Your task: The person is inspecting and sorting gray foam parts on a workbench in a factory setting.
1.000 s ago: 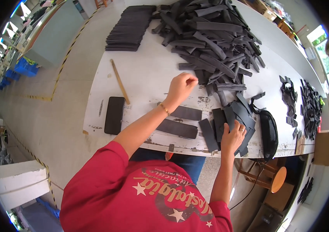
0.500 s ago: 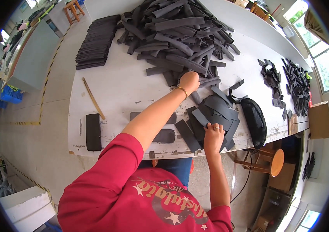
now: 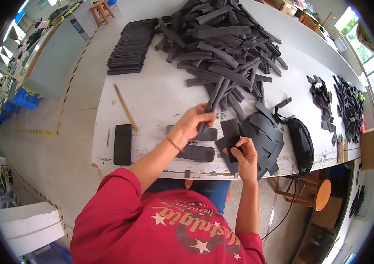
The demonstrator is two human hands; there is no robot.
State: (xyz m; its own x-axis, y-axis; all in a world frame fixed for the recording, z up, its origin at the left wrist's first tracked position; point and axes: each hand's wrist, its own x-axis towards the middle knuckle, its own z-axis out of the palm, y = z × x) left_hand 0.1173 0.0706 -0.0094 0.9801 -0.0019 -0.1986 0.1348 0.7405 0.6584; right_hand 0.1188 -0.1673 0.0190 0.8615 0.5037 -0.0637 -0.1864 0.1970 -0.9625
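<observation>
- Fabric strip [image 3: 213, 100]: in the left hand [image 3: 193, 121], above the near edge of the big strip pile [image 3: 228, 53]. Its lower end shows at the fingers; its upper end overlaps the pile, so I can't tell exactly where it stops.
- Strip handling (judgement): light, soft, floppy, looks tube-like or folded. Not fragile, low slip. Best hold is a pinch right by one end; from mid-length both ends would droop.
- Flat panel [image 3: 229, 130]: in the right hand [image 3: 246, 155], raised in front of the flat-panel heap [image 3: 262, 137], tilted, long side roughly up-down.
- Panel handling (judgement): light, thin, stiffer than the strip since it stands flat without sagging. Smoother face, so likely slides against its neighbours; could crease if bent. Hold low, across the width, thumb on the face.
- Left fingers: curled closed on the strip, thumb along the near side, practically no gap beyond the cloth thickness. Slight blur there.
- Right fingers: thumb in front, fingers wrapped behind, one fingertip showing past the panel's left side. Narrow pinch at the lower part. Can't tell if it's one panel or several.
- Nearby: two strips lie flat side by side on the table [image 3: 162, 94], the nearer strip [image 3: 198, 153] just below the left hand.
</observation>
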